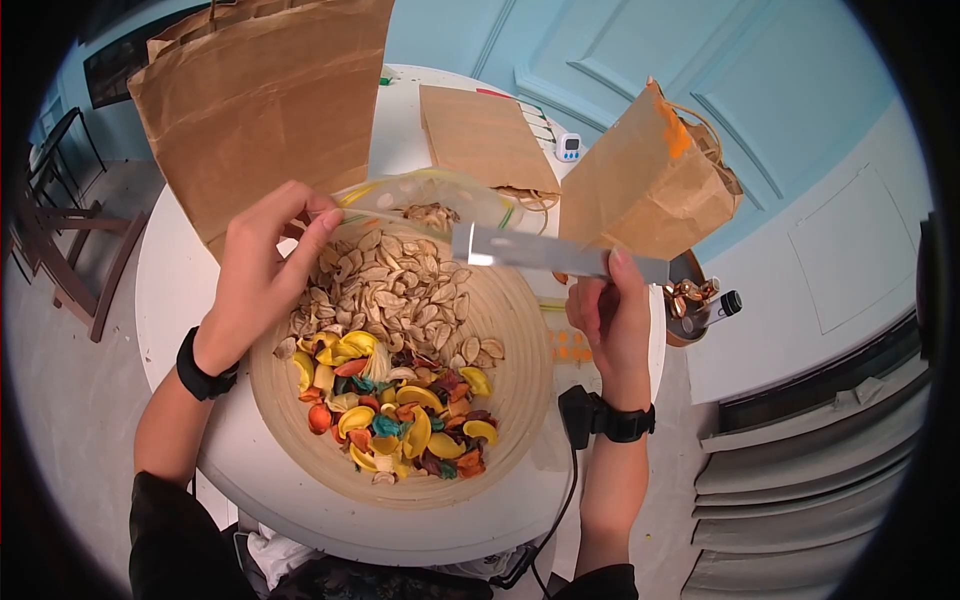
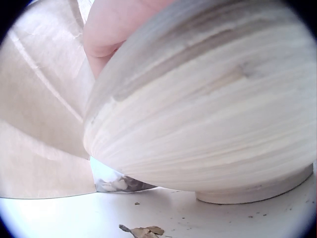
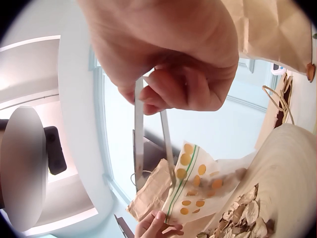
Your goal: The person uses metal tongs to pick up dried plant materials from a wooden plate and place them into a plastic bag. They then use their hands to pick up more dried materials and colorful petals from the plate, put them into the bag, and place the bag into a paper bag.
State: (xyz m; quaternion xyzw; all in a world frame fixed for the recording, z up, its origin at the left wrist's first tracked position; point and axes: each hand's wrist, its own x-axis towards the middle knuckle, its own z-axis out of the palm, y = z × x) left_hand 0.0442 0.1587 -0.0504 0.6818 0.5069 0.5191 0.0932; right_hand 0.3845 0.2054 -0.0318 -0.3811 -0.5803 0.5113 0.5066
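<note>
My left hand [image 1: 262,268] pinches the edge of a clear zip bag [image 1: 482,206] with orange dots [image 3: 202,168], above the far side of a large pale wooden bowl [image 1: 522,375]. Brown dried flakes show at the bag. My right hand [image 1: 615,318] grips flat metal tongs [image 1: 540,252] between thumb and fingers; their two arms reach toward the bag in the right wrist view, and whether they touch it I cannot tell. Tan dried petals [image 1: 385,285] fill the bowl's far part; yellow, orange and teal pieces [image 1: 415,420] lie nearer. The bowl's side [image 2: 208,124] fills the left wrist view.
Tall paper bags stand at the left [image 1: 270,110] and right [image 1: 640,180], with a flat paper bag [image 1: 485,135] between them. A small white timer [image 1: 568,148] and a brown dish [image 1: 684,270] of copper-coloured items are farther right. A flake [image 2: 143,231] lies on the table.
</note>
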